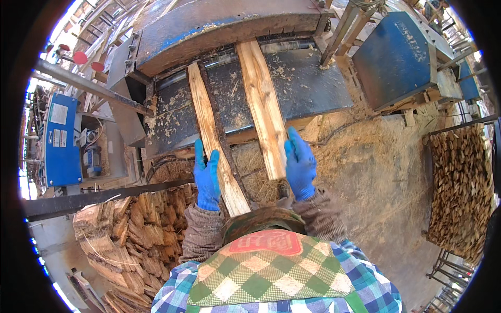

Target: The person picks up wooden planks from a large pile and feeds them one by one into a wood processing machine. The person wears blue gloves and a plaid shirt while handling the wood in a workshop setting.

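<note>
Two rough-sawn wooden boards lie lengthwise on the dark metal bed [172,122] of a machine, their far ends at its roller and their near ends overhanging toward me. My left hand [207,177], in a blue glove, is at the left edge of the narrower, bark-edged board [210,122]. Its fingers stretch forward, with the thumb apart at the wood. Along the right edge of the wider board [262,107] is my right hand [301,166], also gloved in blue. Its fingers point forward and look straight, not wrapped round the board. Contact beneath the boards is hidden.
A heavy metal hood [224,44] spans the machine bed. Stacked rough wood [130,235] stands at my left, and a tall wood stack [459,188] at the right. A blue machine housing [396,62] is at the far right, a blue control box [63,141] at the left.
</note>
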{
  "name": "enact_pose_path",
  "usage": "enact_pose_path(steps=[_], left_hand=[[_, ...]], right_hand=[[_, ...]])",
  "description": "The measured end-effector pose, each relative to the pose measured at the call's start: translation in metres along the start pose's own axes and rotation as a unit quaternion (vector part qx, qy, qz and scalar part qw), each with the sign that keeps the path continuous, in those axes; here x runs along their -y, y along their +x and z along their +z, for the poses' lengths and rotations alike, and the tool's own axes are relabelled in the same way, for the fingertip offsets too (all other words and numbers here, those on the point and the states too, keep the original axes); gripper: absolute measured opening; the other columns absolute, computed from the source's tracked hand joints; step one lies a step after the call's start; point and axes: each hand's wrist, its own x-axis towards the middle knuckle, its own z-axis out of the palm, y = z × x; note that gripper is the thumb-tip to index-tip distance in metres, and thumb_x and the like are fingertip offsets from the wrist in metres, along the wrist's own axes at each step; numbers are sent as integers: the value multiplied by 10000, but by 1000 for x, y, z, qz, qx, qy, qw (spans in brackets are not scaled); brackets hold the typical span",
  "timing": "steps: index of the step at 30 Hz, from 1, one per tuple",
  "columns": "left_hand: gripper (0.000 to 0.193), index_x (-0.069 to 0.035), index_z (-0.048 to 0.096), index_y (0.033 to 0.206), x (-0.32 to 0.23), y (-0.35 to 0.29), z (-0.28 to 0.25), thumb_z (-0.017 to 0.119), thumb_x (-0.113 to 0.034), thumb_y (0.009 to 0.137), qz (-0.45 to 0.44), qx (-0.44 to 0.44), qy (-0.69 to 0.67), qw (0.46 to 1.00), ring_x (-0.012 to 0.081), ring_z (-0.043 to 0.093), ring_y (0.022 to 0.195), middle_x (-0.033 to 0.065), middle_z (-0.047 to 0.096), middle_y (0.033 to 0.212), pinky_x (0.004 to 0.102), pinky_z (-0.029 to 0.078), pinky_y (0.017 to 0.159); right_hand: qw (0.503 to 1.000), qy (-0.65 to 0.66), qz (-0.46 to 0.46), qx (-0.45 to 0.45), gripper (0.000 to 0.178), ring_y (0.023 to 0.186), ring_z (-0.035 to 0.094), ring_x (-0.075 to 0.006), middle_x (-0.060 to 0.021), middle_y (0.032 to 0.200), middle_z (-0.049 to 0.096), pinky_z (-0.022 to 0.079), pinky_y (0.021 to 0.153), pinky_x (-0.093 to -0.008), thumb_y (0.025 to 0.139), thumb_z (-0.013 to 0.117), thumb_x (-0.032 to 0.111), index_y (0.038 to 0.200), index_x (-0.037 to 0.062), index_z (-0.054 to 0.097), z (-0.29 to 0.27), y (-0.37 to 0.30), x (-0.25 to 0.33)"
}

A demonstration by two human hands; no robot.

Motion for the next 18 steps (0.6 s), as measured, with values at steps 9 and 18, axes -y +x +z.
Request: enact_pose_path(steps=[9,18], left_hand=[[672,-112,280,1606,9,1,3,608,-102,1020,8,-16,2,1000,277,312,1498,120,266,1658,407,339,1222],[734,-135,253,1617,8,10,-1,655,-217,1008,-22,4,18,1000,277,367,1468,110,319,1634,419,347,1220]], right_hand=[[987,-155,-18,-42,307,978,650,-290,-172,1113,660,562,834,-389,1013,605,233,1262,68,674,68,134,-8],[982,-159,26,-100,409,1008,645,-344,-190,1158,639,542,881,-452,1034,531,369,1323,106,654,85,154,-15]])
